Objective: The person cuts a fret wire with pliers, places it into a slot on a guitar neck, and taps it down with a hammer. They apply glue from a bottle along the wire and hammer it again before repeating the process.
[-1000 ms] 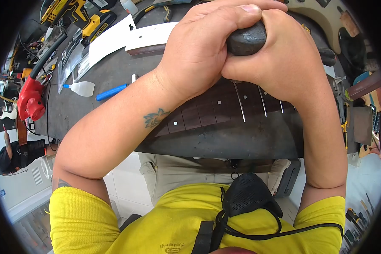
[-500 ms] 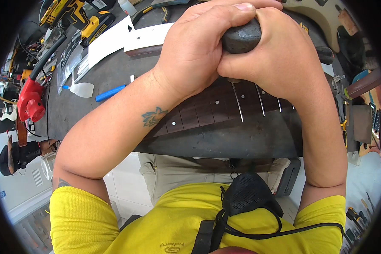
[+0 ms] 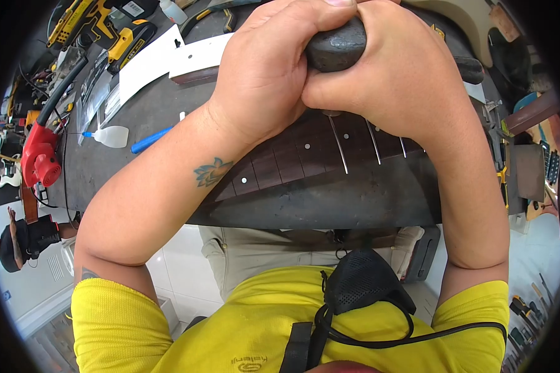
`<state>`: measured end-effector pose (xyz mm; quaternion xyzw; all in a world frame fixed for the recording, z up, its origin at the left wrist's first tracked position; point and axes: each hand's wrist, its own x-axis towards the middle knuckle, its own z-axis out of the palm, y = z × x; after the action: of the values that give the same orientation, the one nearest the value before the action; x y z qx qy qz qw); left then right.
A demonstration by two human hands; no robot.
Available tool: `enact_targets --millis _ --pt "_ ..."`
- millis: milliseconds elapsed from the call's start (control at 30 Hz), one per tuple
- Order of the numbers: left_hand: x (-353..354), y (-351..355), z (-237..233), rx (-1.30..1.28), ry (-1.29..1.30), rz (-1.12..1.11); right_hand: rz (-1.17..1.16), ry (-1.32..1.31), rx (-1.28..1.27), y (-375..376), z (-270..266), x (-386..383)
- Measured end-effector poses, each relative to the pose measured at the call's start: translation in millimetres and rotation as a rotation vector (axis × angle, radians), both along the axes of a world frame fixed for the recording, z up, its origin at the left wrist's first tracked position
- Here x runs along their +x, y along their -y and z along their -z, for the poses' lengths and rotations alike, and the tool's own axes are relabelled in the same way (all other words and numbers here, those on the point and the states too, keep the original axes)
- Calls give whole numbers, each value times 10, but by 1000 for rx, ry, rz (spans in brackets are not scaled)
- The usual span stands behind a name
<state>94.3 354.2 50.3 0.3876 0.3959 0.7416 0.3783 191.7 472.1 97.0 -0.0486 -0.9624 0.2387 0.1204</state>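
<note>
A dark fretboard (image 3: 280,163) with white dots lies across the bench, with several metal fret wires over its right part and bare slots at its left. My left hand (image 3: 261,68) and my right hand (image 3: 398,74) are wrapped together round a dark, rounded tool (image 3: 337,47) above the board. Only the tool's blackish top shows between my hands, with a small bit of metal below them near one fret wire. The rest of the tool is hidden by my fingers.
On the dark bench (image 3: 149,193) lie a blue-tipped bottle (image 3: 113,135), a blue pen-like object (image 3: 150,140), a white strip (image 3: 199,55), a yellow drill (image 3: 121,46) and a red blower (image 3: 42,155). Another person (image 3: 25,239) is at the far left.
Both hands and the tool have shifted slightly left in the view. The bench and the things on it have also shifted left a little. My grip looks the same.
</note>
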Motion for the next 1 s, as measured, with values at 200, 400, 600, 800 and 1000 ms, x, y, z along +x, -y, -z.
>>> enact_targets --millis 200,400,600,800,1000 --pt "22 -18 -73 -79 37 -25 -10 77 -63 -29 -130 4" --pt "23 -23 -71 -76 63 -27 -6 108 -41 -20 -148 5" --pt "8 -13 -67 -77 47 -6 -15 57 -30 -9 -104 6" --pt "15 -9 -71 -74 52 -4 21 -9 108 75 -38 48" --pt "11 -16 -81 -67 55 11 18 -10 32 99 -83 62"
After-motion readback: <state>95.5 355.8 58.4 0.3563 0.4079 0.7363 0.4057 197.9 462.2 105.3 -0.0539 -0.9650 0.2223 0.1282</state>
